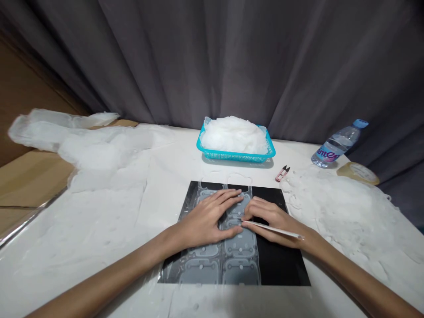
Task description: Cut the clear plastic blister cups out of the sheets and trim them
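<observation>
A translucent sheet of moulded, rounded-square pieces (240, 271) lies on a black mat (281, 269) on the white table. Across its upper half my left hand (212, 216) rests flat with fingers stretched out, covering some of the pieces. My right hand (268, 218) pinches a thin white stick-like tool (274, 229). The tool's near end points to the lower right, and its tip is hidden at the fingers, close by the left thumb over the sheet. I cannot make out what kind of tool it is.
Behind the mat stands a turquoise basket (238, 157) heaped with translucent white material. Pink-handled snips (282, 173), a water bottle (338, 143) and a tape roll (357, 173) lie to its right. Translucent scraps (357, 216) cover the right; more sheets (99, 154) pile on the left.
</observation>
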The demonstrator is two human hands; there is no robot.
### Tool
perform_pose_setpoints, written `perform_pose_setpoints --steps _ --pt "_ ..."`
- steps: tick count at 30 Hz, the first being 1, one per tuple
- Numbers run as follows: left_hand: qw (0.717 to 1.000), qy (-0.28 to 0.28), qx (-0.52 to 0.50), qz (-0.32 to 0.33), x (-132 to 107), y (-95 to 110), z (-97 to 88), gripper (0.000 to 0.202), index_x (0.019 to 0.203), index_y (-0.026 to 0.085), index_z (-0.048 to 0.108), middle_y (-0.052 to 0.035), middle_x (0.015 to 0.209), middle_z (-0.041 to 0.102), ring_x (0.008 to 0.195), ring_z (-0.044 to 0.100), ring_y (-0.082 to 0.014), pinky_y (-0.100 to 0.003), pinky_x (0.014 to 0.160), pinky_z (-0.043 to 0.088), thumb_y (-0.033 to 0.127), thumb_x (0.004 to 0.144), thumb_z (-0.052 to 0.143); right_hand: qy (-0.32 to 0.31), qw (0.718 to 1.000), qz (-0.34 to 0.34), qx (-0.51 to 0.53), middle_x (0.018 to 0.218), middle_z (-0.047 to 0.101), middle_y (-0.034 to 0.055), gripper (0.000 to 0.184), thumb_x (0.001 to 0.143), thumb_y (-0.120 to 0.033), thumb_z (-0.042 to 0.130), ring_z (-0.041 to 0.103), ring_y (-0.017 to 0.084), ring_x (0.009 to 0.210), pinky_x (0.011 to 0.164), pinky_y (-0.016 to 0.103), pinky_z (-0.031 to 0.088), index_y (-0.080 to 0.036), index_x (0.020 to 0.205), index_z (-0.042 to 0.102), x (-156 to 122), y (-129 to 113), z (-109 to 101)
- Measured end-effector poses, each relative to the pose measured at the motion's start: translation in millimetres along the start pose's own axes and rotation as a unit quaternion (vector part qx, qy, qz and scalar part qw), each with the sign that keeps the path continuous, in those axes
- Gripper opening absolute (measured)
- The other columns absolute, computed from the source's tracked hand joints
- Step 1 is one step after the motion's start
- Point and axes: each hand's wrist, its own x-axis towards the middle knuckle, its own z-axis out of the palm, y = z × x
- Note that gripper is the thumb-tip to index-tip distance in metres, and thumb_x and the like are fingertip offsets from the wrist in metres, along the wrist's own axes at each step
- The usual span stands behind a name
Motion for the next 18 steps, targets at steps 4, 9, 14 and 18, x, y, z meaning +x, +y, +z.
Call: perform_pose_setpoints --steps 4,9,14,18 --pt "1.0 -0.015 -0.005 -0.01 -0.3 -0.5 -2.0 0.078 0.161 0.028 0.037 -0.0085 0.168 0.039 0.151 0.039 -0.0352 -0.055 0.121 0.037 0.064 0.096 0.061 0.018 0.998 -0.048 -0.049 0.091 0.061 0.0061 0.014 0.107 -0.023 0.05 0.057 0.021 0.089 0.081 0.035 0.052 -0.02 0.094 0.057 -0.3 -0.6 2.3" --pt "1.0 -0.018 -0.019 -0.01 -1.3 -0.5 -2.4 0.081 0.16 0.026 0.039 -0.0096 0.168 0.039 0.152 0.038 -0.0359 -0.056 0.124 0.033 0.066 0.094 0.062 -0.003 0.993 -0.049 -0.106 0.09 0.061 0.0069 0.014 0.106 -0.017 0.05 0.056 0.02 0.086 0.076 0.033 0.052 -0.02 0.093 0.056 -4.6 -3.6 -1.9" --pt "0.999 -0.016 -0.024 -0.014 -1.4 0.2 -2.6 0.083 0.161 0.024 0.037 -0.0108 0.167 0.039 0.151 0.039 -0.0364 -0.057 0.123 0.034 0.063 0.093 0.065 0.032 0.982 -0.099 -0.157 0.086 0.063 0.0074 0.015 0.105 -0.014 0.049 0.056 0.02 0.081 0.074 0.033 0.053 -0.019 0.092 0.054 -1.6 0.3 10.4" --pt "0.999 -0.012 -0.03 -0.004 0.0 -0.5 -2.5 0.083 0.161 0.024 0.037 -0.0116 0.167 0.04 0.152 0.038 -0.0361 -0.056 0.123 0.034 0.064 0.094 0.064 0.035 0.974 -0.104 -0.197 0.087 0.063 0.0074 0.016 0.105 -0.015 0.048 0.057 0.02 0.08 0.071 0.033 0.054 -0.019 0.092 0.055 -0.5 2.8 14.0"
